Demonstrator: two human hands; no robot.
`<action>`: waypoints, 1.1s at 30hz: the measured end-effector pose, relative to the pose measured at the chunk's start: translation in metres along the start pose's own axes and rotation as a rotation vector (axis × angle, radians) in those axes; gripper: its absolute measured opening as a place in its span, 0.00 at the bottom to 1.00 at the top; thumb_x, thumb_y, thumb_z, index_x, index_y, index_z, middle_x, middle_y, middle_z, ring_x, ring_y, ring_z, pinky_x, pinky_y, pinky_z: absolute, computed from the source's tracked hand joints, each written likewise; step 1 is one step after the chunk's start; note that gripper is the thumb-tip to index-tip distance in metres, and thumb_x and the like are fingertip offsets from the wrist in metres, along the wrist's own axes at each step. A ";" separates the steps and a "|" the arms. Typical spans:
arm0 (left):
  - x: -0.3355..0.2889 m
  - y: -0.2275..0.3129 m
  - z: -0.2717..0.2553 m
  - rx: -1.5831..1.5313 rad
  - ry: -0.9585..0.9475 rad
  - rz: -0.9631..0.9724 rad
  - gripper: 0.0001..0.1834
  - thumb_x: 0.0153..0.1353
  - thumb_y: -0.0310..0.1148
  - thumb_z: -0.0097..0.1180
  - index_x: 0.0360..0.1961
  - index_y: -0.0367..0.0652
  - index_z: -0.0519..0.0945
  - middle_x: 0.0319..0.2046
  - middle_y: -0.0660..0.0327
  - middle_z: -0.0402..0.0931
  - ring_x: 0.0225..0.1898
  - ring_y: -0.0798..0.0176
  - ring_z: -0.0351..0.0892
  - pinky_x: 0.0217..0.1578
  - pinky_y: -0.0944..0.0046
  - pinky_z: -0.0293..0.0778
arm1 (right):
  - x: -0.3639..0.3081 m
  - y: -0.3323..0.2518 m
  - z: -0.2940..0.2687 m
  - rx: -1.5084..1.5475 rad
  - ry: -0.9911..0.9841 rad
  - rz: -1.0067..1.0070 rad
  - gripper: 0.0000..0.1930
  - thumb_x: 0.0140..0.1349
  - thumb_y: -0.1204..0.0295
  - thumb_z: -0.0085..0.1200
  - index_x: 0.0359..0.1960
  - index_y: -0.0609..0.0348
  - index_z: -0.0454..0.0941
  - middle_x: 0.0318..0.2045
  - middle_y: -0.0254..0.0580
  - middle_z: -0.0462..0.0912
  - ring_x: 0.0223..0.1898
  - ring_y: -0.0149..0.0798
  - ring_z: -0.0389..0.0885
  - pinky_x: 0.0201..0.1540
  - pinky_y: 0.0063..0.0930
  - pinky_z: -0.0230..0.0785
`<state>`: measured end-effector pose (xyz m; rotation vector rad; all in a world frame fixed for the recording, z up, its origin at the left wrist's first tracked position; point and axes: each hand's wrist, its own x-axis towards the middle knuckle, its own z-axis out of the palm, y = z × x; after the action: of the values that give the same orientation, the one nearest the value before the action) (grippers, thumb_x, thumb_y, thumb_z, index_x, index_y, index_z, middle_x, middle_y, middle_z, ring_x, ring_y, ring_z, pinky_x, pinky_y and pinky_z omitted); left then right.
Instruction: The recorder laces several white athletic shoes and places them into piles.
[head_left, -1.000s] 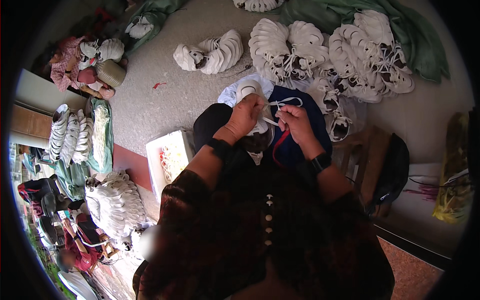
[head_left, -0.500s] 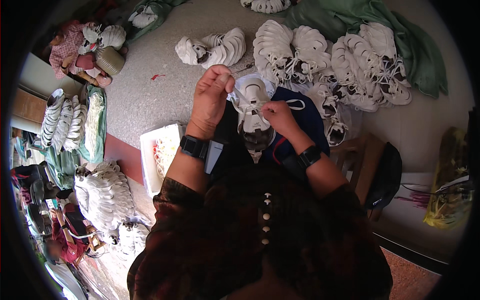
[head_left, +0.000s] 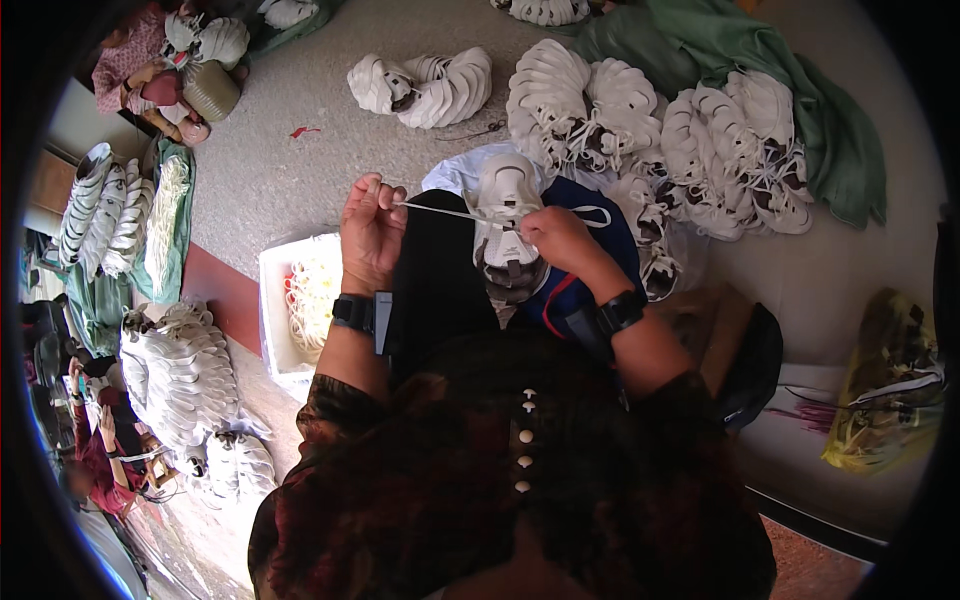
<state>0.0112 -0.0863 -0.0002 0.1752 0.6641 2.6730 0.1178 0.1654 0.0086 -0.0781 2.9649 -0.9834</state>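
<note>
On my lap rests a white shoe upper [head_left: 508,225] with dark brown trim, its rounded toe pointing away from me. My left hand [head_left: 372,222] is closed, pinching one end of a white shoelace [head_left: 445,211] left of the shoe. The lace runs taut across the upper to my right hand [head_left: 558,238], whose fingers are closed on it at the shoe's right side. A loop of lace stands out beyond my right fingers over the dark blue cloth [head_left: 615,230]. The right fingertips are partly hidden behind the hand.
A white box [head_left: 275,310] of laces stands left of my knee. Stacked white uppers [head_left: 590,100] lie ahead and right beside a green sheet [head_left: 830,150]; another stack [head_left: 435,88] sits on the floor. More piles [head_left: 185,370] are at left, where other people work.
My left hand has moved left and toward me from above the shoe, drawing the lace out sideways. My right hand stays beside the shoe. The view has shifted slightly.
</note>
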 end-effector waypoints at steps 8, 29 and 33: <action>0.002 -0.007 -0.015 -0.060 -0.004 -0.001 0.06 0.60 0.26 0.49 0.38 0.39 0.69 0.21 0.64 0.65 0.31 0.66 0.68 0.34 0.73 0.72 | -0.002 -0.003 0.003 0.002 0.047 -0.013 0.06 0.51 0.71 0.46 0.23 0.59 0.75 0.23 0.49 0.76 0.29 0.52 0.76 0.32 0.40 0.66; 0.002 -0.009 -0.009 -0.077 -0.015 0.018 0.05 0.62 0.28 0.48 0.37 0.39 0.71 0.22 0.63 0.65 0.31 0.64 0.67 0.33 0.69 0.69 | -0.003 -0.006 0.010 -0.075 0.134 -0.070 0.06 0.51 0.71 0.47 0.21 0.56 0.74 0.19 0.49 0.74 0.26 0.54 0.75 0.28 0.44 0.65; 0.003 -0.010 -0.006 -0.078 -0.012 0.038 0.05 0.62 0.27 0.47 0.37 0.39 0.71 0.22 0.62 0.67 0.33 0.62 0.69 0.35 0.67 0.72 | -0.004 -0.003 0.011 -0.129 0.132 -0.098 0.06 0.53 0.70 0.48 0.23 0.57 0.75 0.20 0.49 0.74 0.26 0.54 0.74 0.27 0.42 0.65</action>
<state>0.0103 -0.0793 -0.0105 0.1842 0.5567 2.7269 0.1220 0.1563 0.0015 -0.1680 3.1710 -0.8356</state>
